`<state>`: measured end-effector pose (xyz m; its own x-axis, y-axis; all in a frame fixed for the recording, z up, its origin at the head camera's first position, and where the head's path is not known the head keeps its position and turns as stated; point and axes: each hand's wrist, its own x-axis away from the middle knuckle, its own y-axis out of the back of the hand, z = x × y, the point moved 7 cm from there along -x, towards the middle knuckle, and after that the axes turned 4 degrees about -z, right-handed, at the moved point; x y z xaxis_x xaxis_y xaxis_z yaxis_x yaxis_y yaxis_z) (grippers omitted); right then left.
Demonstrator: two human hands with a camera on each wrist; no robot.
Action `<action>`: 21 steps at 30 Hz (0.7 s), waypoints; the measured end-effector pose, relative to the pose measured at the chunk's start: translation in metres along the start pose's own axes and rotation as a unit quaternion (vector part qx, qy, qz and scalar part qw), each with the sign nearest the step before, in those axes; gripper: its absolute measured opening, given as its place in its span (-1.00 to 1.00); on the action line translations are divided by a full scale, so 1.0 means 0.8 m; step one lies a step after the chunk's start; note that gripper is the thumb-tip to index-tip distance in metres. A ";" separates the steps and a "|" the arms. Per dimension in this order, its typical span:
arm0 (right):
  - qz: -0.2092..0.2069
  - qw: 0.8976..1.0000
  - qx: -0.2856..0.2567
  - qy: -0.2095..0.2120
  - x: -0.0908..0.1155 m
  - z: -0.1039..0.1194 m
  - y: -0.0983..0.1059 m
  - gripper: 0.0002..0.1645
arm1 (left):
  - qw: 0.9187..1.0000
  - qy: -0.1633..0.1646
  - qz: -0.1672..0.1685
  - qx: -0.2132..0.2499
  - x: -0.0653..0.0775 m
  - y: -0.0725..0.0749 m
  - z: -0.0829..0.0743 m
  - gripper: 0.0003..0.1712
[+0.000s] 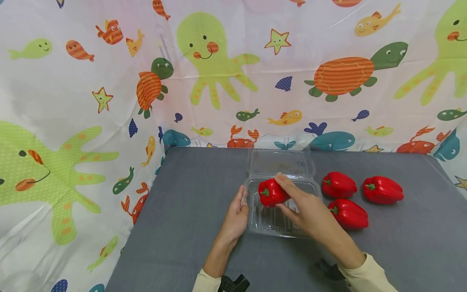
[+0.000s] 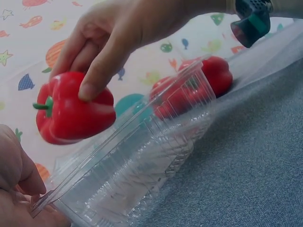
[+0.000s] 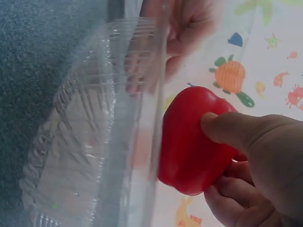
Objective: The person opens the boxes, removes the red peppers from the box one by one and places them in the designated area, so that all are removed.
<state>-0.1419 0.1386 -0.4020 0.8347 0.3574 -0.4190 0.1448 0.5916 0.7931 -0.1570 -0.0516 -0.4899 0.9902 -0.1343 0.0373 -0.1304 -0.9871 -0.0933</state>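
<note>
My right hand [image 1: 310,211] holds a red bell pepper [image 1: 270,193] between thumb and fingers, over the clear plastic container [image 1: 271,232]. The pepper's green stem points left in the head view. In the left wrist view the pepper [image 2: 71,111] hangs above the container's rim, clear of its floor. My left hand [image 1: 235,217] pinches the left edge of the container, with the thumb on the near side of the rim. The container's hinged lid [image 1: 279,162] lies back, away from me. No pepper shows inside the container [image 3: 71,142] in the right wrist view.
Three more red bell peppers lie right of the container: one at the back [image 1: 339,185], one in front [image 1: 349,214] and one farther right [image 1: 383,190]. A grey cloth [image 1: 182,227] covers the table. Behind it hangs a curtain [image 1: 233,117] printed with sea animals.
</note>
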 end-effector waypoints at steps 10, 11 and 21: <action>-0.004 1.000 0.007 -0.018 0.005 -0.004 0.016 0.24 | 1.000 -0.009 0.009 0.006 -0.001 0.001 0.000 -0.25; -0.005 1.000 0.008 -0.018 0.006 -0.004 0.018 0.25 | 1.000 -0.007 0.008 0.006 -0.001 0.001 0.001 -0.25; -0.016 1.000 0.012 -0.011 0.018 -0.010 0.034 0.29 | 1.000 -0.007 0.007 0.010 -0.001 0.001 0.001 -0.26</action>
<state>-0.1301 0.1654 -0.3898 0.8412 0.3218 -0.4345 0.1841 0.5851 0.7898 -0.1582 -0.0519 -0.4910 0.9888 -0.1476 0.0228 -0.1441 -0.9829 -0.1143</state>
